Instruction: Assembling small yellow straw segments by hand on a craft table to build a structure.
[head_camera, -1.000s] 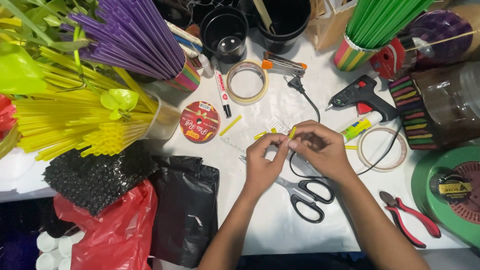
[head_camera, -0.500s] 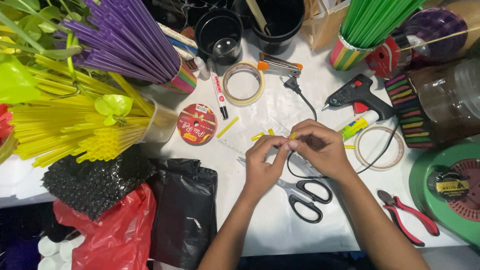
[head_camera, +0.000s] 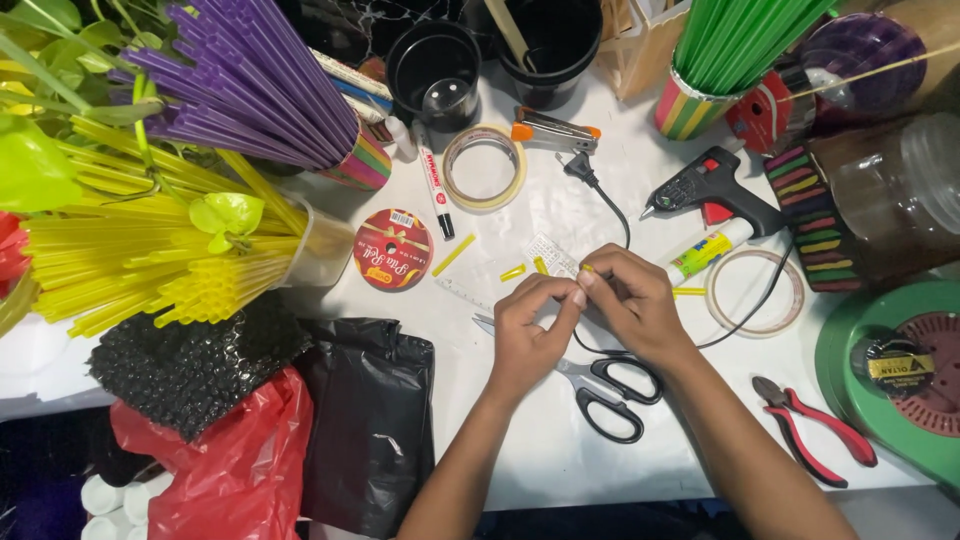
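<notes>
My left hand (head_camera: 530, 330) and my right hand (head_camera: 632, 305) meet over the middle of the white table (head_camera: 540, 450), fingertips pinched together on a small yellow straw piece (head_camera: 585, 270) that is mostly hidden by the fingers. Black-handled scissors (head_camera: 605, 385) lie just below my hands. Short yellow straw cuttings (head_camera: 455, 254) and a clear ruler (head_camera: 465, 292) lie to the left of them. A black cord (head_camera: 610, 205) runs under my right hand.
Cups of purple (head_camera: 260, 80), yellow (head_camera: 140, 265) and green straws (head_camera: 735, 40) stand around. A black glue gun (head_camera: 710, 185), tape rolls (head_camera: 485, 167), marker (head_camera: 432, 190), red ribbon spool (head_camera: 393, 250), red pliers (head_camera: 815, 430), black bag (head_camera: 365, 420) and red bag (head_camera: 210, 470) crowd the table.
Both hands stay together on the small yellow piece, fingers shifting only slightly. The view has drifted a little; nothing else moved.
</notes>
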